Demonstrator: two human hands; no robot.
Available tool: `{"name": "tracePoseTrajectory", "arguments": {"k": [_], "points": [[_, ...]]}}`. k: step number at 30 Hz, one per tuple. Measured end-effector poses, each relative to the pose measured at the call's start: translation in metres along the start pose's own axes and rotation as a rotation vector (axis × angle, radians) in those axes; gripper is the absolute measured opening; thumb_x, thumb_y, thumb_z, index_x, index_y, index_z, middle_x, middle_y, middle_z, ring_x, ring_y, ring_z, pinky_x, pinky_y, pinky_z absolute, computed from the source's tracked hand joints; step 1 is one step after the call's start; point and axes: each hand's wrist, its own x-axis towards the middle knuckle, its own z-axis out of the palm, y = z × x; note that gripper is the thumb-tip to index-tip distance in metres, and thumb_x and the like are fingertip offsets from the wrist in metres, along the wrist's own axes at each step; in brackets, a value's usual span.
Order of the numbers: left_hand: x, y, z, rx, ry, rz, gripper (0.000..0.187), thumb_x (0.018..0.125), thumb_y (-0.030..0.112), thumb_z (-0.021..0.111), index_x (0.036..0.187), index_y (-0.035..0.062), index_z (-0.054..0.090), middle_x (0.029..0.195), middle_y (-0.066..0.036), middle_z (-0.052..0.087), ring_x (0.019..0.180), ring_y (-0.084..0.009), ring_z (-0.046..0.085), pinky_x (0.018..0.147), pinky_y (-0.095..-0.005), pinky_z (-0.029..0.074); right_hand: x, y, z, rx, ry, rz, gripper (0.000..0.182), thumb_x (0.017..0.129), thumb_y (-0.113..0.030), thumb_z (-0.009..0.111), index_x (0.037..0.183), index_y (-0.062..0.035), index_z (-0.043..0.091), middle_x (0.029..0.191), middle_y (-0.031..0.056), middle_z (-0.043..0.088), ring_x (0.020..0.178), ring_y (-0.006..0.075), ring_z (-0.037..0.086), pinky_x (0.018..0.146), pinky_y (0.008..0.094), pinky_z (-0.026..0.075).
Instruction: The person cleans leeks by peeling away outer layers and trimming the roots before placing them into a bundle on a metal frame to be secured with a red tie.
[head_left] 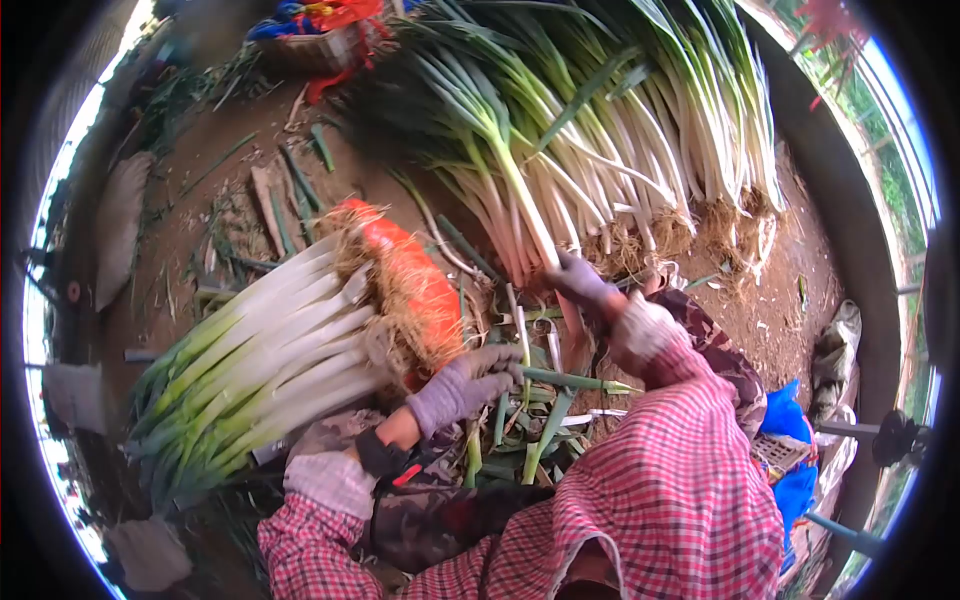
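Observation:
My right hand (pixel 588 284), in a greyish-purple glove, is closed around the lower white stem of a long green onion (pixel 520 190). Its leaves reach up over a big pile of green onions (pixel 620 170), whose roots point toward me. My left hand (pixel 462 388), gloved alike, holds nothing and has its fingers stretched out to the right, above leaf scraps (pixel 545 430). Just left of it lies a bunch of peeled green onions (pixel 290 345), white stems and roots resting against an orange cushion-like roll (pixel 415 285).
A basket (pixel 325 50) with red and blue material stands at the top left. Trimmed leaves and brown debris cover parts of the dirt floor (pixel 225 160). At the right lie a blue bag (pixel 790 410) and a pale sack (pixel 838 350) beside a low wall (pixel 850 200).

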Motion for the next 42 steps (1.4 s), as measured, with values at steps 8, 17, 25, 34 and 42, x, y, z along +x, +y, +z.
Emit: {"name": "tracePoseTrajectory", "arguments": {"k": [8, 17, 25, 34, 42], "points": [[0.024, -0.01, 0.008, 0.999, 0.359, 0.647, 0.068, 0.078, 0.02, 0.064, 0.14, 0.0077, 0.038, 0.138, -0.022, 0.041, 0.126, -0.0367, 0.044, 0.106, -0.04, 0.035, -0.188, -0.07, 0.022, 0.737, -0.138, 0.065, 0.02, 0.086, -0.021, 0.061, 0.095, -0.0075, 0.05, 0.06, -0.0023, 0.047, 0.045, 0.0095, 0.048, 0.038, 0.0226, 0.04], [0.059, 0.021, 0.008, 1.406, 0.431, 0.711, 0.069, 0.055, 0.026, 0.076, 0.12, 0.0147, 0.053, 0.128, -0.011, 0.046, 0.126, -0.0311, 0.04, 0.105, -0.0602, 0.023, -0.361, -0.143, 0.002, 0.904, -0.302, 0.254, 0.029, 0.092, -0.034, 0.055, 0.081, -0.0077, 0.051, 0.061, -0.0023, 0.044, 0.052, 0.0116, 0.041, 0.051, 0.0251, 0.035], [0.027, 0.054, 0.003, 1.34, 0.916, 1.347, 0.06, 0.067, 0.035, 0.073, 0.118, 0.0135, 0.052, 0.121, -0.01, 0.048, 0.121, -0.0308, 0.043, 0.11, -0.0578, 0.018, -0.395, -0.13, -0.025, 0.948, -0.315, 0.085, 0.034, 0.087, -0.022, 0.062, 0.108, 0.0018, 0.051, 0.063, 0.0022, 0.051, 0.05, 0.0135, 0.048, 0.051, 0.0258, 0.043], [-0.189, 0.218, -0.05, 1.361, 0.901, 1.337, 0.034, 0.078, 0.027, 0.066, 0.109, 0.0172, 0.06, 0.097, -0.005, 0.057, 0.094, -0.023, 0.052, 0.081, -0.0427, 0.044, -0.339, -0.2, -0.02, 0.613, -0.72, -0.222, 0.045, 0.085, -0.016, 0.064, 0.12, 0.0063, 0.047, 0.065, 0.0059, 0.058, 0.053, 0.0152, 0.057, 0.052, 0.0284, 0.049], [-0.491, 0.239, -0.038, 2.366, 1.638, 0.66, 0.026, 0.079, 0.02, 0.065, 0.105, 0.0177, 0.063, 0.098, -0.004, 0.058, 0.097, -0.0219, 0.055, 0.09, -0.0395, 0.043, -0.198, -0.316, 0.092, -0.377, -0.002, -1.311, 0.052, 0.085, -0.016, 0.062, 0.133, -0.0097, 0.044, 0.099, 0.0145, 0.063, 0.079, 0.0263, 0.065, 0.069, 0.0381, 0.053]]}}
